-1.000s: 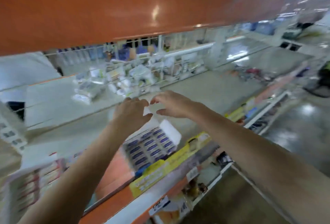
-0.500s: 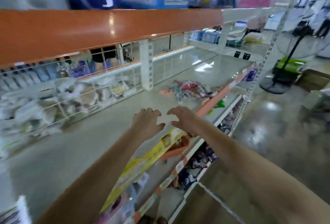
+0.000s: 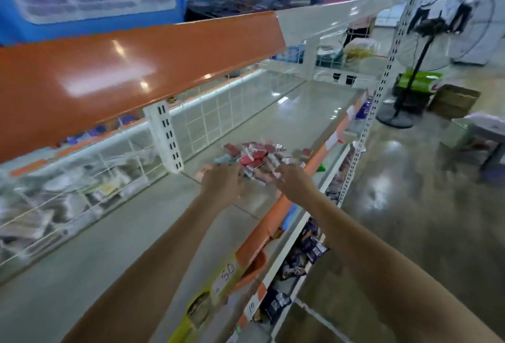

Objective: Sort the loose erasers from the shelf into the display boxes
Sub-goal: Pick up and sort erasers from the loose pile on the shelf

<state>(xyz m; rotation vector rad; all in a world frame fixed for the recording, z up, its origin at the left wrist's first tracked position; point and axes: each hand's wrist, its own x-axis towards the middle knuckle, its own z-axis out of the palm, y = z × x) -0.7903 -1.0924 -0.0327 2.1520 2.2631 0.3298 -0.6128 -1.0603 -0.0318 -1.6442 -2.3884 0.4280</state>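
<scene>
A pile of loose erasers (image 3: 257, 155), red, white and pale blue in clear wrappers, lies on the grey shelf (image 3: 287, 113) near its front edge. Both my arms reach out to it. My left hand (image 3: 221, 182) is at the pile's near left edge, fingers stretched onto the first erasers. At the near right edge is my right hand (image 3: 293, 182), whose fingertips touch the erasers. Motion blur hides any grip. No display box is in view.
An orange-fronted upper shelf (image 3: 136, 69) hangs low over the reach. A white slotted upright (image 3: 164, 135) and a wire mesh back (image 3: 213, 115) stand to the left. Packets (image 3: 308, 247) fill the lower shelf. A standing fan (image 3: 420, 50) and a cardboard box (image 3: 453, 99) are on the floor.
My view and both hands have swung right along the shelf, away from the box of erasers. The hands now reach the loose pile, which was further off before.
</scene>
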